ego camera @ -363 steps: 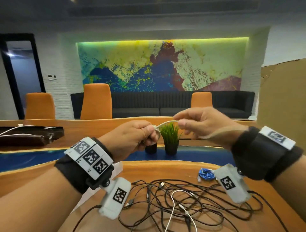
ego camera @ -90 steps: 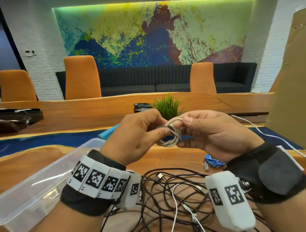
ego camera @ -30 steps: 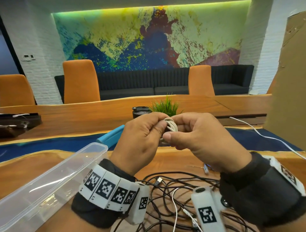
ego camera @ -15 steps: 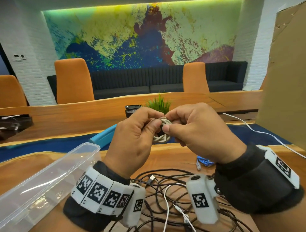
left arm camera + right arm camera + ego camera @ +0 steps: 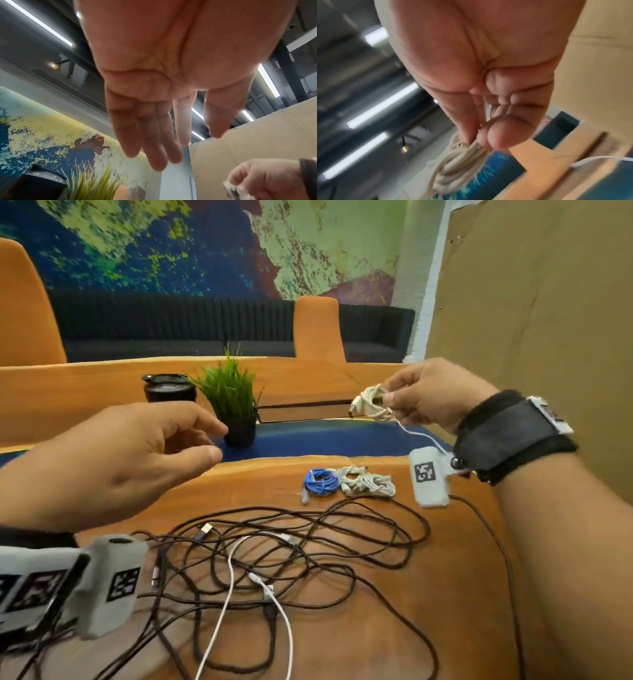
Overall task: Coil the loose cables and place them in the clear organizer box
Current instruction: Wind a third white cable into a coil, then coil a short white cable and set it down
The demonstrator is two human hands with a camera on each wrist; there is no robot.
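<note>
My right hand [image 5: 423, 397] pinches a small coiled beige cable [image 5: 371, 402] in the air at the right, above the table; the same coil [image 5: 458, 162] hangs from thumb and fingers in the right wrist view. My left hand [image 5: 137, 453] hovers empty at the left, fingers relaxed and straight [image 5: 154, 135]. On the table lie a coiled blue cable [image 5: 320, 481] and coiled white cables [image 5: 366, 484] beside it. A tangle of loose black cables [image 5: 308, 542] with a white cable [image 5: 229, 577] spreads across the near table. The clear organizer box is out of view.
A small potted grass plant [image 5: 233, 402] and a black cup [image 5: 169, 388] stand beyond the blue strip of the wooden table [image 5: 445, 594]. A large cardboard sheet [image 5: 531, 302] rises at the right. Orange chairs [image 5: 318, 330] and a dark sofa are behind.
My hands have parted: the left let go of the beige coil and drew back left, the right carried the coil to the right. The view turned right and the clear box left the frame.
</note>
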